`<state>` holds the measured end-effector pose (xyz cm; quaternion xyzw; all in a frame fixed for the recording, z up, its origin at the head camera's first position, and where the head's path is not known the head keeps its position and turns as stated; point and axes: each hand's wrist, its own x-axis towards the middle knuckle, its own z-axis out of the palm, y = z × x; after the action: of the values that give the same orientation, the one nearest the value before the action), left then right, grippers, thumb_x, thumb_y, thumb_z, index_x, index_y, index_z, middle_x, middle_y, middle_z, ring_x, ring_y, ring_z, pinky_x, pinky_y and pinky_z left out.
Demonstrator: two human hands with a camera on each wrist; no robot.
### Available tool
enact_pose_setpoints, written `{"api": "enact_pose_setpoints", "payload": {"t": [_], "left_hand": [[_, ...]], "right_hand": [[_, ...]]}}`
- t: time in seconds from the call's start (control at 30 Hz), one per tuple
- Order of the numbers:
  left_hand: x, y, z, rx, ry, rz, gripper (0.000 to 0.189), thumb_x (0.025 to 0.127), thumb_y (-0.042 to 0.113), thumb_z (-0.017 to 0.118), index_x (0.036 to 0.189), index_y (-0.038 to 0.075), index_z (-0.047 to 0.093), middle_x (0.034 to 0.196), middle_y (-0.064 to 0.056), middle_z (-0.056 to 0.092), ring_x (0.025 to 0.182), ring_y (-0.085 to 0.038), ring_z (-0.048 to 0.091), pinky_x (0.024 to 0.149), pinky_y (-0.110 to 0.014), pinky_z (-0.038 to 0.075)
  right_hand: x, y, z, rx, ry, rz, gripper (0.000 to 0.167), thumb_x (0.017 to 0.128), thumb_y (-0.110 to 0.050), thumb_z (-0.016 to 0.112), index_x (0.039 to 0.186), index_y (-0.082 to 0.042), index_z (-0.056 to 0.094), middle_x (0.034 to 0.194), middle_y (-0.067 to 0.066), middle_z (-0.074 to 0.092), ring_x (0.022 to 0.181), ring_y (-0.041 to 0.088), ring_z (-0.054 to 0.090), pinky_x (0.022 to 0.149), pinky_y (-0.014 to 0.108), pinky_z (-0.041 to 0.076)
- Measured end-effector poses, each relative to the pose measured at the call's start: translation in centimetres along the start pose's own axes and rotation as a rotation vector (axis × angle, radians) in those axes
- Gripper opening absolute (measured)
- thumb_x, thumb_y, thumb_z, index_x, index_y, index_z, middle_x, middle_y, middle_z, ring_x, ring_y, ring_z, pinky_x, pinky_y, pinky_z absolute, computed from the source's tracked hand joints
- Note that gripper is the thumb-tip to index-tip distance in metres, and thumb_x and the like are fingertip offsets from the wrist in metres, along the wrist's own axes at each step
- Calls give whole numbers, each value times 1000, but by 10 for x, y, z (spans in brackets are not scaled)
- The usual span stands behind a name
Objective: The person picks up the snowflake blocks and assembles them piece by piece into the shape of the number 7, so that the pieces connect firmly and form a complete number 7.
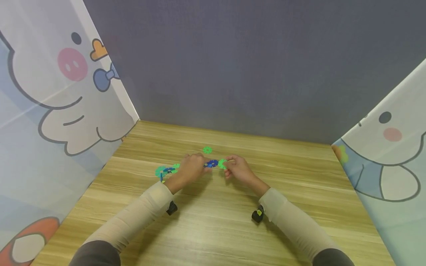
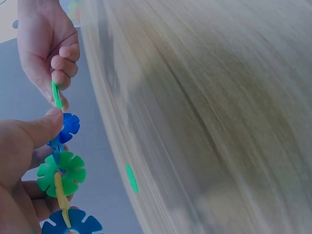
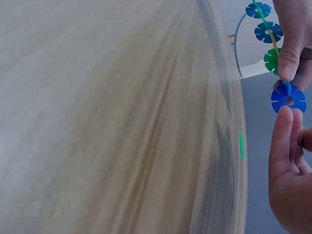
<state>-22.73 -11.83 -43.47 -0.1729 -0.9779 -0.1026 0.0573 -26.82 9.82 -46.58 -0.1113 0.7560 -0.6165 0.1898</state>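
Note:
A chain of notched plastic snowflake discs in blue, green, yellow and teal runs across the left hand (image 1: pixel 192 168). Its thumb and fingers pinch the chain close to a dark blue disc (image 1: pixel 213 163), which sticks out to the right. A bright green disc (image 1: pixel 222 164) is pinched between thumb and fingertips of the right hand (image 1: pixel 241 170), its edge right at the blue one. In the left wrist view, another green disc (image 2: pixel 73 168), a yellow disc (image 2: pixel 62 195) and a blue disc (image 2: pixel 80 222) follow along the chain. The left end carries a teal disc (image 1: pixel 160 171).
One loose green disc (image 1: pixel 207 150) lies on the wood-grain table (image 1: pixel 219 229), beyond the hands. A grey panel (image 1: pixel 233 66) rises along the table's far edge. Cartoon-printed sheets (image 1: pixel 83 122) stand at both sides. Each wrist bears a small black camera (image 1: pixel 257 215).

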Motion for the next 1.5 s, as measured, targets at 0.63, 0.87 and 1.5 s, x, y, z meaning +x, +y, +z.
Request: {"api": "enact_pose_setpoints", "payload": {"t": [0.63, 0.87, 1.5], "left_hand": [[0, 1, -5, -23, 25, 4, 43, 90, 40, 77, 125, 15, 73, 117, -10, 76, 105, -30, 73, 94, -56, 56], [0, 1, -3, -16, 36, 13, 43, 89, 41, 77, 124, 15, 74, 116, -9, 76, 103, -29, 74, 93, -57, 57], [0, 1, 2, 33, 109, 247, 41, 89, 37, 77, 120, 10, 76, 112, -11, 77, 105, -29, 73, 87, -52, 60]], "right_hand": [[1, 1, -2, -8, -23, 8, 35, 103, -11, 58, 133, 7, 51, 84, 23, 69, 59, 13, 65, 61, 33, 63], [3, 1, -3, -6, 5, 8, 33, 103, -10, 58, 130, 8, 52, 85, 24, 68, 59, 13, 65, 60, 32, 63], [1, 1, -8, 50, -143, 29, 28, 105, -6, 52, 128, 10, 51, 76, 4, 60, 59, 8, 58, 57, 22, 58]]}}
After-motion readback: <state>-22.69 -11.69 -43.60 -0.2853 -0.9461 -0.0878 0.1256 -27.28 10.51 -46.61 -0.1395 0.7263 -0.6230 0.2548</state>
